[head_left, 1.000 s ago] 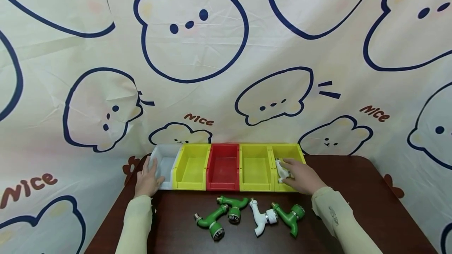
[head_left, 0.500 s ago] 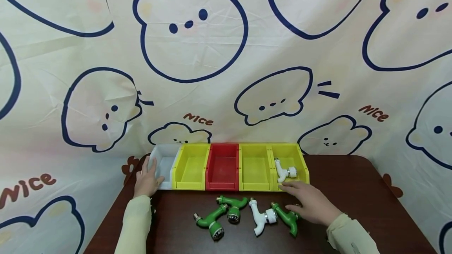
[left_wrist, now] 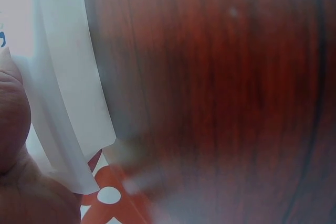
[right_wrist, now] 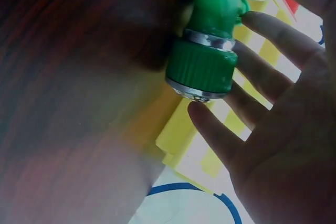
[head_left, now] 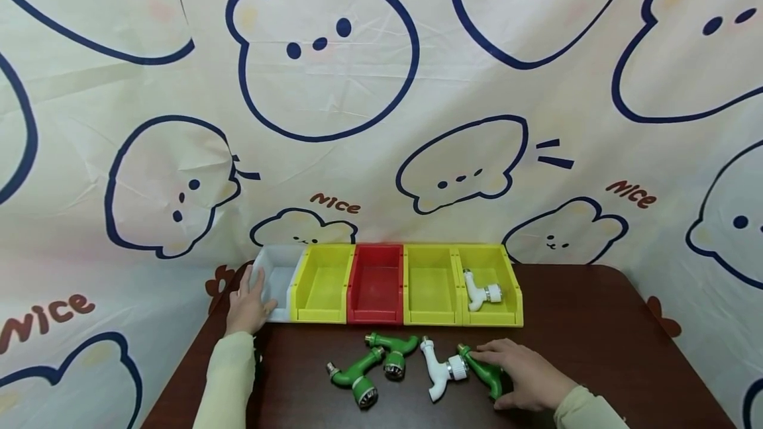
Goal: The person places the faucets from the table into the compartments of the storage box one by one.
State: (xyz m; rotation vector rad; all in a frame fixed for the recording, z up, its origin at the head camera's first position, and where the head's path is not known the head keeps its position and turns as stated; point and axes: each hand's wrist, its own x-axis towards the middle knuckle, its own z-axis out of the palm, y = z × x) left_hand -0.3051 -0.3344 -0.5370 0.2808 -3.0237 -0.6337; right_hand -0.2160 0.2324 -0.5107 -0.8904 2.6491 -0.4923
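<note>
My left hand (head_left: 247, 306) holds the left side of the white bin (head_left: 281, 273), fingers along its outer wall and thumb at the front. In the left wrist view part of that hand (left_wrist: 13, 114) lies against the bin's white wall (left_wrist: 73, 61). My right hand (head_left: 530, 376) reaches over the rightmost green tap (head_left: 485, 375), fingers spread at one end and thumb near the other. The right wrist view shows the tap's ribbed green knob (right_wrist: 202, 66) beside the outstretched fingers (right_wrist: 215, 135). A white tap (head_left: 440, 371) lies just left of it.
Two more green taps (head_left: 356, 376) lie further left on the dark wooden table (head_left: 596, 336). Beyond them runs a row of bins, with a red bin (head_left: 375, 283) among yellow ones. The rightmost yellow bin (head_left: 509, 316) contains a white tap (head_left: 479, 291). Patterned cloth hangs behind.
My right hand has let go of the white tap in the rightmost yellow bin, pulled back toward me and come over the rightmost green tap. The left hand has stayed put.
</note>
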